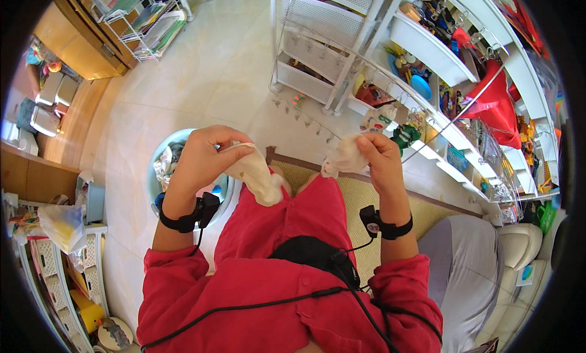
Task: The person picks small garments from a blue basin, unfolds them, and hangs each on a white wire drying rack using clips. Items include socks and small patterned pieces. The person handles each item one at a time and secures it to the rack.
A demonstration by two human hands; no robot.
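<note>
My left hand (213, 154) pinches the top edge of a cream-coloured sock (257, 174), which hangs down over my lap. Between the thumb and fingers of my right hand (380, 156) is another pale sock (343, 157), bunched, with small marks at its lower end. The two socks are apart. Beside my left forearm stands a light-blue plastic basin (155, 147) with crumpled clothes (165, 165) in it, partly hidden by my arm. Beyond my right hand, a patterned sock (379, 117) and a dark green cloth item (405, 135) hang by a metal rack with clips (316, 126).
White shelves with full bins (430, 46) stand at the right, beside a grey mesh drawer cart (304, 74). A brown-edged woven mat (361, 206) lies under my legs. A grey-covered seat (462, 261) is at the lower right. Black cables cross my body.
</note>
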